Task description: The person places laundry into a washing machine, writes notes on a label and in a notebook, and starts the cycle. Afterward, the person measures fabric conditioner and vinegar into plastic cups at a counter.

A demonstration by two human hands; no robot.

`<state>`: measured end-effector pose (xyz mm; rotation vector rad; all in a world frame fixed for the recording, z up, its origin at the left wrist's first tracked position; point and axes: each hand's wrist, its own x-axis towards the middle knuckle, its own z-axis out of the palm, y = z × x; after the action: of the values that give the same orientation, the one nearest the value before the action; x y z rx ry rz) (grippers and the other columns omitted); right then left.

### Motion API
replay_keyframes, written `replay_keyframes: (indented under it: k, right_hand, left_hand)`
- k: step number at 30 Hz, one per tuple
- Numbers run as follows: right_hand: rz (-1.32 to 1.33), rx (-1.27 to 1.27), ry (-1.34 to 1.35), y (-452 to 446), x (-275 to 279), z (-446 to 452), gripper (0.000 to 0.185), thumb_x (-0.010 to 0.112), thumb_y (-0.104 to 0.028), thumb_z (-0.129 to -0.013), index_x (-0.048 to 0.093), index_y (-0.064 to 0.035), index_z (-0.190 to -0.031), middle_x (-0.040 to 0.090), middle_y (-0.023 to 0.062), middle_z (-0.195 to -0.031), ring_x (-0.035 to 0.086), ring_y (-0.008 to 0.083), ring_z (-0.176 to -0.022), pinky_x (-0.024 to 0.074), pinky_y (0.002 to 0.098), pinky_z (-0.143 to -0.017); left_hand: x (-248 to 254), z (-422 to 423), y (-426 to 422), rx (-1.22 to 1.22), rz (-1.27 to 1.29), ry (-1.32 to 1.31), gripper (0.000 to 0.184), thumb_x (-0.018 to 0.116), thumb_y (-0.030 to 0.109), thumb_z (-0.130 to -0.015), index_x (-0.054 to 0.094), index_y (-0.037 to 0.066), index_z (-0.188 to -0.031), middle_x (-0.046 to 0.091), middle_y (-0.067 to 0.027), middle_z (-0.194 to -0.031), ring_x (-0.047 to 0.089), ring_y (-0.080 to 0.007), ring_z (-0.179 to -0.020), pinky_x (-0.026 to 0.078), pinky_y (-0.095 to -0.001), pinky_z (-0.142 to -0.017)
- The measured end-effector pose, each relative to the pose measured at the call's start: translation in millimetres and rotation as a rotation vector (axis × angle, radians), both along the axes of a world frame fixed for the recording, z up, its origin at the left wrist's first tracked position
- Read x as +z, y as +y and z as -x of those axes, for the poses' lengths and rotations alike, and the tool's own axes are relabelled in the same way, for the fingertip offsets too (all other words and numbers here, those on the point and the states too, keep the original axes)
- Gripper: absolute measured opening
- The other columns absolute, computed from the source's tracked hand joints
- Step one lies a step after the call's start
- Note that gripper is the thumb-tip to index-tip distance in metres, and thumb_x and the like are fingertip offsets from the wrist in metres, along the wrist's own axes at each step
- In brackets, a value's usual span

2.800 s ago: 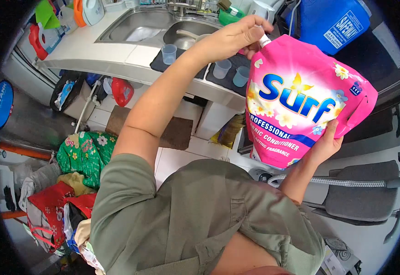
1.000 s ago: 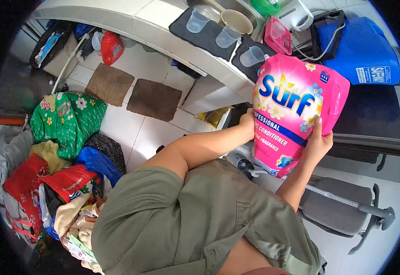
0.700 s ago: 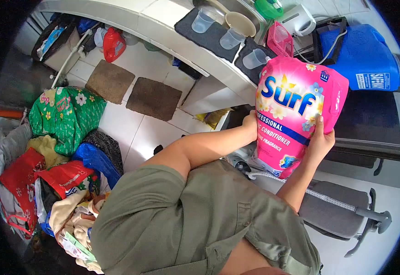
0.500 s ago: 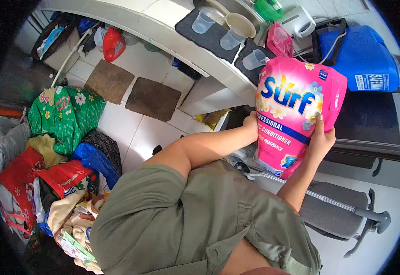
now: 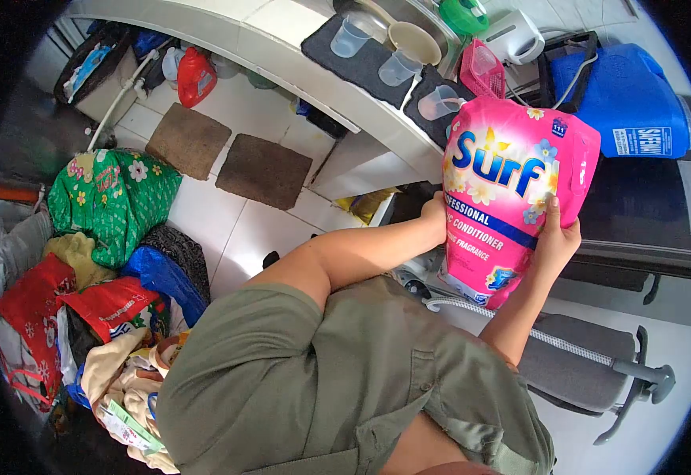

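A large pink Surf fabric conditioner pouch (image 5: pixel 512 182) is held upright between my two hands, leaning toward the counter. My left hand (image 5: pixel 434 215) grips its left edge, fingers partly hidden behind it. On the lower right side, my right hand (image 5: pixel 555 237) holds the pouch with one digit showing on the front. The pouch's top left corner, with the spout, is at the rim of a clear plastic cup (image 5: pixel 440 103), which has a pinkish tint inside. Two more clear cups, one farther left (image 5: pixel 349 38) and one between (image 5: pixel 398 69), stand on a dark cloth (image 5: pixel 331 57).
Behind the cups are a sink with a beige pan (image 5: pixel 415 41), a pink basket (image 5: pixel 484 70) and a white kettle (image 5: pixel 512 36). A blue container (image 5: pixel 626 95) is at the right. Bags and clothes (image 5: pixel 116 190) lie at left, a grey chair (image 5: pixel 583 360) at lower right.
My left hand has left the spout for the pouch's side. The pouch has tipped toward the nearest cup, where a pink tint now shows. The view has shifted.
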<state>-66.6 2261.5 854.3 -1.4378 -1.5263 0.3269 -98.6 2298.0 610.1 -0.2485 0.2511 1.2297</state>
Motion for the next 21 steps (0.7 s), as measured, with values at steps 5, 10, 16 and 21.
replay_keyframes:
  k: [5,10,16,21]
  right_hand:
    - [0.009,0.005,0.007,0,-1,0,0.02,0.066,-0.019,-0.081,0.06,0.0005,-0.082,0.058,0.0016,-0.067,0.048,0.0049,-0.054,0.037,0.0198,-0.047]
    - [0.015,0.032,0.036,0,0,-1,0.018,0.065,-0.017,-0.081,0.06,0.0,-0.081,0.059,0.0017,-0.068,0.047,0.0046,-0.054,0.0364,0.0196,-0.047]
    - [0.02,0.011,0.019,-2,0,1,0.018,0.066,-0.018,-0.081,0.06,-0.0007,-0.08,0.057,0.0005,-0.065,0.045,0.0044,-0.051,0.0349,0.0194,-0.045]
    - [0.007,0.024,0.045,0,-3,2,0.02,0.066,-0.021,-0.08,0.059,-0.0023,-0.079,0.056,-0.0005,-0.063,0.044,0.0033,-0.048,0.0324,0.0184,-0.042]
  left_hand:
    - [2,-1,1,0.002,0.144,-0.134,0.036,0.032,0.027,-0.092,0.053,-0.002,-0.096,0.058,-0.0186,-0.097,0.059,-0.0273,-0.091,0.05,-0.0408,-0.074]
    - [-14,-10,7,0.03,0.087,-0.09,0.035,0.032,0.027,-0.093,0.052,-0.002,-0.098,0.057,-0.0191,-0.099,0.058,-0.0272,-0.093,0.05,-0.0404,-0.076]
    - [-19,-12,8,0.038,0.018,-0.026,0.036,0.03,0.027,-0.093,0.051,-0.001,-0.101,0.056,-0.0198,-0.101,0.058,-0.0277,-0.094,0.049,-0.0399,-0.077]
    - [-22,-12,11,0.03,0.013,0.061,0.035,0.029,0.026,-0.094,0.05,-0.001,-0.102,0.056,-0.0195,-0.101,0.058,-0.0279,-0.093,0.049,-0.04,-0.077]
